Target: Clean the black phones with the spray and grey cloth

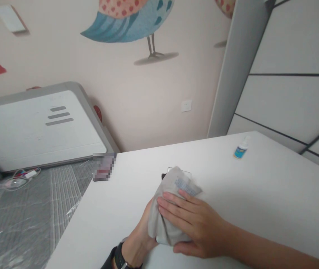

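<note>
A light grey cloth (159, 220) with blue printing near its upper corner is draped over something held up above the white table. Only a thin pale edge of that covered thing shows at the bottom. My left hand (145, 228), with a black watch on its wrist, reaches under the cloth from the left and supports it; its fingers are hidden. My right hand (195, 220) lies on top of the cloth with its fingers stretched out flat, the thumb near the lower edge. Just beyond the cloth, a clear thin-edged object (187, 174) and a small dark corner partly show on the table.
On the white table (260, 209), a small white bottle with a blue label (240, 151) stands at the far right. A pixelated flat item (103, 167) lies at the left corner. A plastic-covered bed (30, 216) adjoins on the left; the wall and grey cabinet stand behind.
</note>
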Demonstrator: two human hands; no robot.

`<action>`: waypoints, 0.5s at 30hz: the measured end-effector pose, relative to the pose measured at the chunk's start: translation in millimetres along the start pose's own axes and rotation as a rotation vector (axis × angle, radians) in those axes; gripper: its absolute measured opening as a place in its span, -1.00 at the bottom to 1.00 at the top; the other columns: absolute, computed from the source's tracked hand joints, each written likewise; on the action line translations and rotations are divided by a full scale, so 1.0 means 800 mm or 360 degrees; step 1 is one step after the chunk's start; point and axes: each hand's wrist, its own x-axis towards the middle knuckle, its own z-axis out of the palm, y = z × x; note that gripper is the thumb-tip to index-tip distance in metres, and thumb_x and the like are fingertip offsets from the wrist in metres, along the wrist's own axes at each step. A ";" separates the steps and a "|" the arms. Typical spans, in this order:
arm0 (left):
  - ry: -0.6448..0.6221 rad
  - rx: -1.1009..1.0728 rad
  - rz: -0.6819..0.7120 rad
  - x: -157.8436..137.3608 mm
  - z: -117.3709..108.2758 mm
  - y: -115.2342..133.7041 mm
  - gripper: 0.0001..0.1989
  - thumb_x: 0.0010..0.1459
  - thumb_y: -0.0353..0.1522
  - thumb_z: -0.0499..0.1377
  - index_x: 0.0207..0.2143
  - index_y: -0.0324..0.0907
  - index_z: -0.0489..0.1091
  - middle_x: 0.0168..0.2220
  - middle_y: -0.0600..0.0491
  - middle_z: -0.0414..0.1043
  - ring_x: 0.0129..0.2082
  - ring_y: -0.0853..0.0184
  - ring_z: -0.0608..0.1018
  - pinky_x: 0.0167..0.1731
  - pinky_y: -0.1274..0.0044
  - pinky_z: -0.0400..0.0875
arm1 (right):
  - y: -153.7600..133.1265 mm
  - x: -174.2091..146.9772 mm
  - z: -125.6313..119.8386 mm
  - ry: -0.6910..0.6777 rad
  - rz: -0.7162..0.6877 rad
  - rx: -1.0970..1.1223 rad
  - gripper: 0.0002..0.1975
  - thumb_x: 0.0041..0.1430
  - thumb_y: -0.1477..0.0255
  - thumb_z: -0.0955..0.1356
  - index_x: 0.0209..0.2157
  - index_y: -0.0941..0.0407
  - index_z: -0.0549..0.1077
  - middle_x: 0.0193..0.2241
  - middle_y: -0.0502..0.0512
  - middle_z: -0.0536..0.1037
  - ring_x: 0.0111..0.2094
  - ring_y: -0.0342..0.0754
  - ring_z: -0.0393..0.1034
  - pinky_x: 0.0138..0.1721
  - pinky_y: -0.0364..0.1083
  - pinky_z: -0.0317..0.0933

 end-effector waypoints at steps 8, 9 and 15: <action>0.0189 -0.0501 -0.0496 -0.002 0.000 0.011 -0.61 0.29 -0.16 0.19 -0.45 -0.29 0.48 -0.70 0.11 0.33 -0.78 0.53 0.29 -0.74 0.69 0.23 | 0.002 -0.003 0.001 0.0373 -0.0216 0.0336 -0.64 0.50 0.48 0.15 0.07 0.23 0.50 0.09 0.09 0.60 0.16 -0.07 0.44 0.26 -0.08 0.23; 0.0186 -0.0477 -0.0444 -0.001 0.007 0.019 -0.61 0.30 -0.15 0.17 -0.40 -0.31 0.49 -0.67 0.09 0.35 -0.75 0.50 0.34 -0.72 0.67 0.27 | 0.007 -0.006 0.002 0.0514 -0.0023 0.0485 -0.64 0.50 0.47 0.14 0.03 0.21 0.52 0.01 0.09 0.65 0.07 -0.08 0.52 0.17 -0.11 0.33; 0.0490 -0.0246 -0.0097 0.002 0.016 0.059 -0.64 0.36 -0.13 0.10 -0.26 -0.27 0.41 -0.45 0.04 0.47 -0.70 0.50 0.42 -0.79 0.69 0.26 | 0.056 -0.019 0.016 0.1311 0.2145 0.1620 -0.61 0.21 0.05 0.41 -0.37 0.12 0.52 -0.55 -0.01 0.58 -0.58 -0.01 0.48 -0.59 -0.08 0.37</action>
